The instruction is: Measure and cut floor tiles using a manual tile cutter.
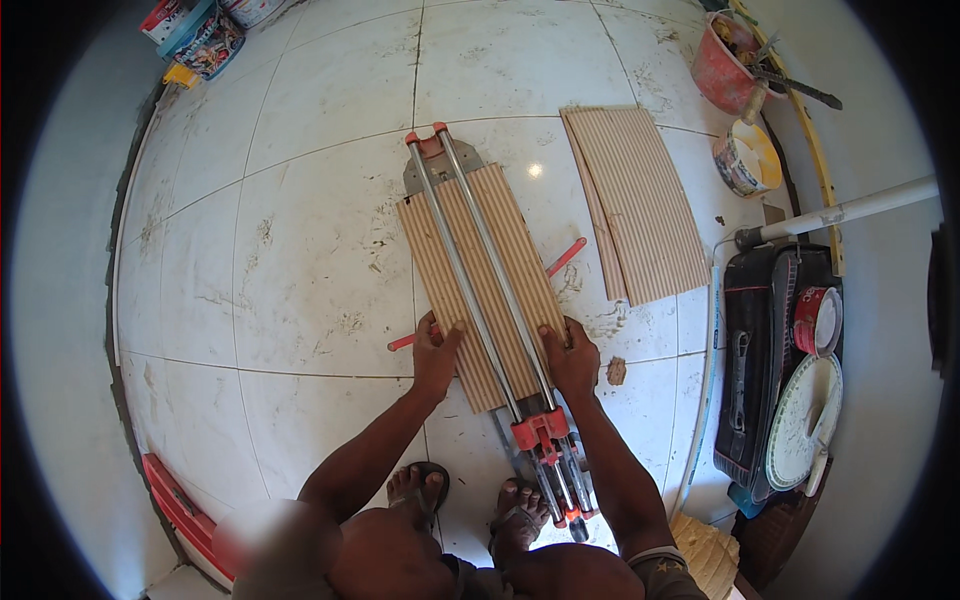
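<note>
A striped beige tile (pixel 515 260) lies on a manual tile cutter (pixel 428 145) on the floor, beneath its two steel rails. My left hand (pixel 435 355) grips the tile's left edge, thumb on top, fingers curled at the side. My right hand (pixel 572 355) grips the right edge the same way, just beside the right rail. The cutter's red and black handle carriage (pixel 540 432) is at the near end, between my forearms. Red side bars (pixel 565 257) stick out from under the tile.
More striped tiles (pixel 640 205) lie at the right. Buckets (pixel 728 65), a white pole (pixel 850 210) and a black case (pixel 745 380) with a round board (pixel 800 420) line the right wall. Containers (pixel 200 45) sit back left, a red tool (pixel 180 510) front left. My feet are below.
</note>
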A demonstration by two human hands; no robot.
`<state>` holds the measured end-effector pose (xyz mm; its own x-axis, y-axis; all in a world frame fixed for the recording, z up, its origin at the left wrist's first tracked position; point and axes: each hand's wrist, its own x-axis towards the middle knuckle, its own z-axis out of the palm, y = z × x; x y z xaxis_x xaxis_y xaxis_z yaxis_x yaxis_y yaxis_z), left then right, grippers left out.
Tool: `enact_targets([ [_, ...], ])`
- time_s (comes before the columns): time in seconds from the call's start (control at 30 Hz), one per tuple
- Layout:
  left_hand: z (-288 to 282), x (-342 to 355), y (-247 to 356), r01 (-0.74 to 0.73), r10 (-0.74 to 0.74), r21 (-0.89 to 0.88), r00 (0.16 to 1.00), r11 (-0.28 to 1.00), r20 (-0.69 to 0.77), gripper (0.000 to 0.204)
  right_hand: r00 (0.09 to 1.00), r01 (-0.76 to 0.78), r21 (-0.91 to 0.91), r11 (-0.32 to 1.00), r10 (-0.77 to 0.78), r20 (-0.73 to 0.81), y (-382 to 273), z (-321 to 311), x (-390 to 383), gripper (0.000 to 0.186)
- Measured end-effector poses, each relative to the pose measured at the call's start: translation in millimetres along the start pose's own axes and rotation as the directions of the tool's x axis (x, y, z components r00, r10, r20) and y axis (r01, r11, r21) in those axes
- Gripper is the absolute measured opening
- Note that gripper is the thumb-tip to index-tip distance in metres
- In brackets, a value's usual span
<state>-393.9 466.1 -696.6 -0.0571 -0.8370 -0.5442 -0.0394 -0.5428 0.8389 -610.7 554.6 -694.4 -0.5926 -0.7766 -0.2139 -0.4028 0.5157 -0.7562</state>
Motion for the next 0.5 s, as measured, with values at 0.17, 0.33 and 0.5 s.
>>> enact_targets([
  [0.17, -1, 0, -1, -0.197, 0.173, 0.206, 0.977, 0.959, 0.127, 0.082, 1.0, -0.008, -0.03, 1.0, 0.008, 0.014, -10, -2, -1, 0.051],
  [0.33, 4, 9, -2, -0.225, 0.211, 0.099, 0.969, 0.969, 0.132, 0.078, 1.0, 0.0, -0.082, 0.997, 0.0, 0.004, 1, 4, 5, 0.053],
  [0.5, 8, 5, 14, -0.128, 0.108, 0.178, 0.987, 0.976, 0.119, 0.077, 1.0, -0.015, -0.08, 0.997, 0.017, 0.02, -12, -6, 7, 0.053],
])
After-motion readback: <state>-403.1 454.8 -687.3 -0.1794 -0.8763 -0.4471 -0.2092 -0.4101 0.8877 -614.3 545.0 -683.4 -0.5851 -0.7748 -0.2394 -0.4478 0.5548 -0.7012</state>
